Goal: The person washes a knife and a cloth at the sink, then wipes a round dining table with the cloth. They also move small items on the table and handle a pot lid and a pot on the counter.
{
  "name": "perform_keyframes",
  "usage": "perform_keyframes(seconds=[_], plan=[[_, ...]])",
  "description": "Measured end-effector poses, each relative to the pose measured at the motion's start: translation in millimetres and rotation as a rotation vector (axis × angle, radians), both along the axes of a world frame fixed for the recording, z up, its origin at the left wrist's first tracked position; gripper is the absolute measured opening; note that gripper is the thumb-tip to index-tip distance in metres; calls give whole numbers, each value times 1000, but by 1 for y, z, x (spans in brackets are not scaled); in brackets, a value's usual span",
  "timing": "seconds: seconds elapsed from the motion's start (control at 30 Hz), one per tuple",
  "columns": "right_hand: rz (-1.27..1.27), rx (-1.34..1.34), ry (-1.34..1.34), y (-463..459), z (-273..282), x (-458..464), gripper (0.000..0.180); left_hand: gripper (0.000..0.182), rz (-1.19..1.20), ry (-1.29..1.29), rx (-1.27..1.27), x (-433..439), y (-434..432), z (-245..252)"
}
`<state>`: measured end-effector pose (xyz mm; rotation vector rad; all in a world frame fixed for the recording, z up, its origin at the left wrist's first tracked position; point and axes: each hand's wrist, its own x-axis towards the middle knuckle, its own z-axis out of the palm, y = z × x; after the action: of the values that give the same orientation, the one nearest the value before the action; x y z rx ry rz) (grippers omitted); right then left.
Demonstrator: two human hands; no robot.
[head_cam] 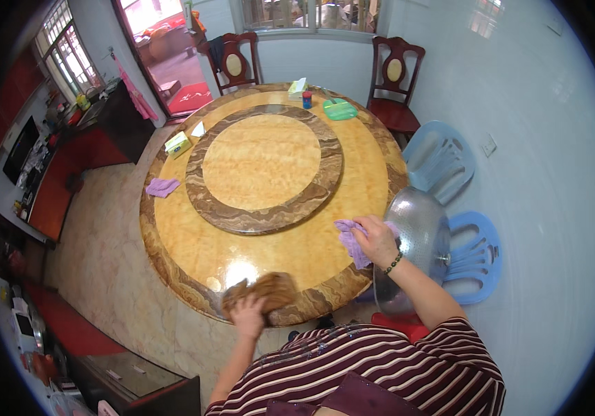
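My left hand rests on a bunched brown cloth at the near edge of a round marble-patterned table. The cloth is slightly blurred. My right hand grips a crumpled purple cloth at the table's right edge, beside a large perforated metal cover or basin. A beaded bracelet is on the right wrist. Another purple cloth lies at the table's left edge. On the table's middle stands a round turntable.
Tissue packs, a blue jar with a red lid and a green fly swatter or fan lie on the table. Blue plastic chairs stand at the right, wooden chairs behind. Cabinets stand at lower left.
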<state>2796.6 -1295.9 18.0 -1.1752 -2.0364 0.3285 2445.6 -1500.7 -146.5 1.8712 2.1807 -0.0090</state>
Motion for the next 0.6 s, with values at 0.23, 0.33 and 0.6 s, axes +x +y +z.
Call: perform_keyframes(seconds=[0.23,0.33,0.6], plan=[[200,-64,-278,39,-62,-34,29,51,993,-44,-111,-122,-142,8],[263,-88,-408,37,-92,-46,36,48,1227,-117,-255,-124,-253,-22],[488,-188,-292,33,-107,-179,40,42,1365,-758,-403,0,-479,-79]])
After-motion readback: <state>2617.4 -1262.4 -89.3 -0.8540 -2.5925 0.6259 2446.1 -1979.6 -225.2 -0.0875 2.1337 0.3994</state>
